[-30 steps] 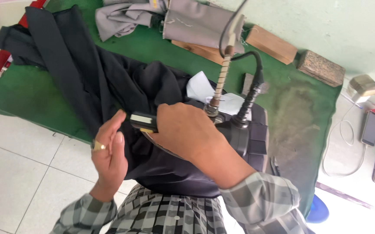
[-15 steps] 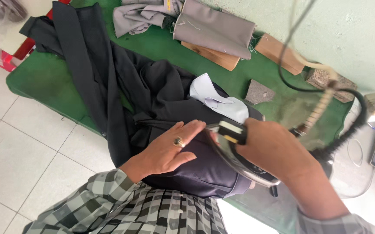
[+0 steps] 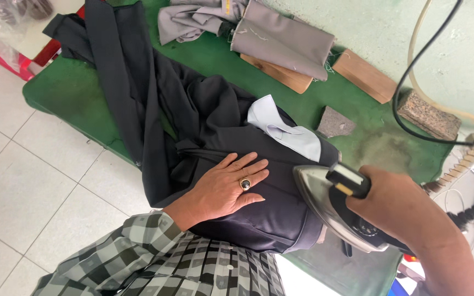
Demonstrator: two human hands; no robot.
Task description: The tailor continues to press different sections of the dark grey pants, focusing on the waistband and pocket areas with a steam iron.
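On the green table (image 3: 72,93), the iron (image 3: 335,211) points toward the left hand (image 3: 226,189).

Bright even daylight, soft shadows, sharp

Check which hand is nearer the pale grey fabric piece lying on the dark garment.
Left. The left hand lies flat on the dark garment just below the pale grey fabric piece; the right hand grips the iron, farther off to the side.
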